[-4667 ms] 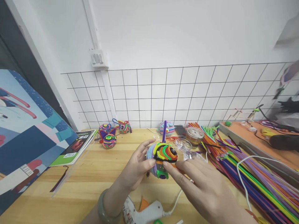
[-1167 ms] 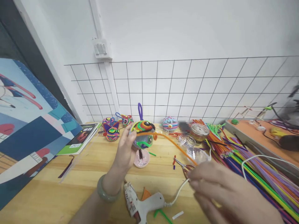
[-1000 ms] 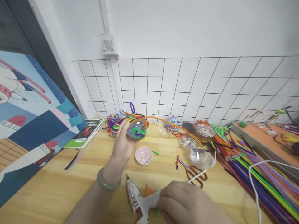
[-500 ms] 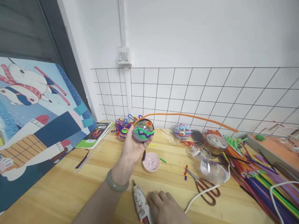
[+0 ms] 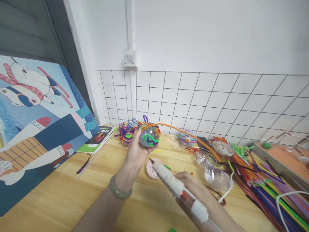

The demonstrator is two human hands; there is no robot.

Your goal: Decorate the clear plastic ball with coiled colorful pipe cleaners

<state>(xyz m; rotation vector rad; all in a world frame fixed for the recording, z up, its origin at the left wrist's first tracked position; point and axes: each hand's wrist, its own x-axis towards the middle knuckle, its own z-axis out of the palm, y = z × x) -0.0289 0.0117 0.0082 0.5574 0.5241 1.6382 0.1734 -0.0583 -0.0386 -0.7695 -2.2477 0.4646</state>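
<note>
My left hand (image 5: pixel 135 154) is closed around a clear plastic ball (image 5: pixel 149 132) decorated with green, purple and orange pipe cleaner shapes. A long orange pipe cleaner (image 5: pixel 193 137) arches from the ball's top towards the right. Gripped in my right hand (image 5: pixel 199 188) is a white hot glue gun (image 5: pixel 169 177), its nozzle pointing up and left, a short way below the ball and apart from it. Behind the nozzle sits a small pink bowl (image 5: pixel 150 170), partly covered by the gun. My right hand and forearm hide most of the scissors (image 5: pixel 223 203).
Decorated balls (image 5: pixel 126 137) stand behind my left hand, another decorated ball (image 5: pixel 187 138) farther right. Clear plastic half-shells (image 5: pixel 218 178), a spool (image 5: pixel 223 149) and many pipe cleaners (image 5: pixel 270 187) cover the right side. A white cord (image 5: pixel 228 193) crosses there. A picture board (image 5: pixel 43 129) leans left.
My right hand has lifted the glue gun off the table towards the ball. The ball has turned slightly, and the orange pipe cleaner's far end now hangs lower and farther left.
</note>
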